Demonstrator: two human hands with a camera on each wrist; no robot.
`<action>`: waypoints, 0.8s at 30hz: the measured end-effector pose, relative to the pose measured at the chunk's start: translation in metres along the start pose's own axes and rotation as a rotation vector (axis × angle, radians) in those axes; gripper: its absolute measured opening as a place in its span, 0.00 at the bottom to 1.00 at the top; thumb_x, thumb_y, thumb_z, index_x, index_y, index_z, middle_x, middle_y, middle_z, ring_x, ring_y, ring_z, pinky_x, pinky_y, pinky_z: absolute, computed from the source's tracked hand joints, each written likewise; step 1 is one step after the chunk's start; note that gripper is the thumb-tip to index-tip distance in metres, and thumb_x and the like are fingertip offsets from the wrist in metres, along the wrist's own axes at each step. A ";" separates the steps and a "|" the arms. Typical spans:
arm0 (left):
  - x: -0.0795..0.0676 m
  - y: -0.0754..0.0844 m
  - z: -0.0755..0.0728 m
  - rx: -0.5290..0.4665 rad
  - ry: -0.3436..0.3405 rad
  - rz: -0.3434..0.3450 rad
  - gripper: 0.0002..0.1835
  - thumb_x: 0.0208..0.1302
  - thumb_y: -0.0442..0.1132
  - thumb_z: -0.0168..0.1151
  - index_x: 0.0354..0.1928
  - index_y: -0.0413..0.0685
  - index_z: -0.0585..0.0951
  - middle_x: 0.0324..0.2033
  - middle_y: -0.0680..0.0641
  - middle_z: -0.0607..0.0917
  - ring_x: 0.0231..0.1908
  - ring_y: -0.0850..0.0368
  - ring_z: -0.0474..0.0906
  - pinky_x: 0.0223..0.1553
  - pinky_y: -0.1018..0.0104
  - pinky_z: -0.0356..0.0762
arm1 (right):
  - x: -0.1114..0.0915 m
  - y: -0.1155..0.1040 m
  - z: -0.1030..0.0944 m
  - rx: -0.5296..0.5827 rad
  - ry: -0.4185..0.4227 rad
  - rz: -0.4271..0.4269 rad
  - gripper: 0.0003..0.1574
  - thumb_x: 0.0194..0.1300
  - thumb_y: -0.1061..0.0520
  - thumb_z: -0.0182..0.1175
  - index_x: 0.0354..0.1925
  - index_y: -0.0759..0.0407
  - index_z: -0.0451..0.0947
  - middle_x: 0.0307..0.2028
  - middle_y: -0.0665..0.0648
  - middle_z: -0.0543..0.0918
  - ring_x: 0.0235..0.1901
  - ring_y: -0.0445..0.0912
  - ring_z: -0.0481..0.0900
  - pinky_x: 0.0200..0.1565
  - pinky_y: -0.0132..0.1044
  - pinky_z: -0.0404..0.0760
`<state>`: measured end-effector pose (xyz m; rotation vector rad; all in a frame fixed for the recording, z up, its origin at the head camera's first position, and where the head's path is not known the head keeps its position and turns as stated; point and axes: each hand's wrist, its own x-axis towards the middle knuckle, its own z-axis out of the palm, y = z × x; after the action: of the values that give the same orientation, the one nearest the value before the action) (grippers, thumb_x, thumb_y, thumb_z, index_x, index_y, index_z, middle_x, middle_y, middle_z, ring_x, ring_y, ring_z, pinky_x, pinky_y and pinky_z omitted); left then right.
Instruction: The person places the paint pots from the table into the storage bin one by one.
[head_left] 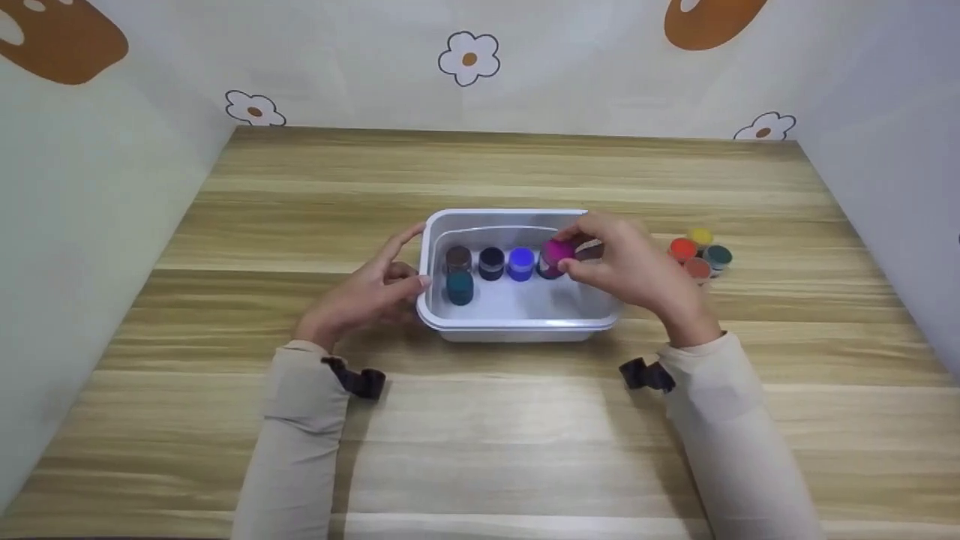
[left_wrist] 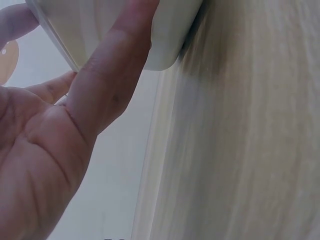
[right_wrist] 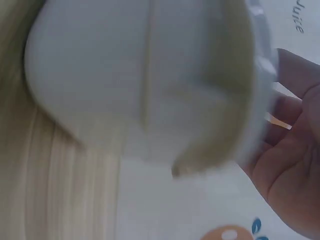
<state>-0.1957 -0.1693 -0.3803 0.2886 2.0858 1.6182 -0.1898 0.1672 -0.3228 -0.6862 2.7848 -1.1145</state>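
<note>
My right hand (head_left: 630, 262) reaches over the right end of a white plastic tub (head_left: 525, 324) and pinches a small paint pot with a magenta lid (head_left: 557, 253) between thumb and fingers. That pot is inside the tub, right of a blue pot (head_left: 521, 264), a black pot (head_left: 491, 264) and a brown pot (head_left: 458, 259). In front of the brown one stands a dark teal pot (head_left: 460, 288). At the tub's left end, my left hand (head_left: 367, 289) holds the rim with its thumb, fingers against the outer wall (left_wrist: 172, 30). The right wrist view is blurred; the pinched pot is hidden there.
On the table right of the tub stands a group of pots: yellow (head_left: 700, 238), red (head_left: 682, 249), dark green (head_left: 718, 257) and orange-brown (head_left: 697, 269). Pale walls with printed flowers (head_left: 469, 58) enclose the wooden table (head_left: 495, 442) at the back and sides.
</note>
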 end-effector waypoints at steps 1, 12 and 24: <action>0.000 0.000 0.000 0.005 -0.001 0.000 0.44 0.66 0.46 0.62 0.76 0.78 0.49 0.55 0.35 0.76 0.50 0.41 0.79 0.47 0.49 0.84 | 0.004 -0.002 0.005 -0.005 -0.017 -0.002 0.17 0.61 0.64 0.67 0.50 0.66 0.81 0.45 0.61 0.84 0.48 0.53 0.81 0.54 0.50 0.82; 0.000 0.000 0.001 -0.022 -0.012 0.008 0.44 0.67 0.46 0.62 0.77 0.75 0.48 0.55 0.34 0.76 0.48 0.43 0.80 0.46 0.50 0.84 | 0.031 -0.013 0.049 -0.125 -0.068 -0.079 0.16 0.55 0.64 0.71 0.44 0.66 0.82 0.41 0.60 0.85 0.43 0.51 0.82 0.49 0.46 0.82; -0.001 0.000 0.001 -0.015 -0.012 0.009 0.43 0.68 0.43 0.61 0.77 0.75 0.48 0.56 0.33 0.76 0.51 0.41 0.80 0.47 0.49 0.84 | 0.041 -0.020 0.068 -0.161 -0.106 -0.025 0.14 0.57 0.64 0.70 0.43 0.67 0.82 0.41 0.63 0.83 0.42 0.52 0.79 0.48 0.43 0.82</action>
<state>-0.1944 -0.1693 -0.3800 0.3026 2.0654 1.6323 -0.2040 0.0937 -0.3552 -0.7724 2.8036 -0.8366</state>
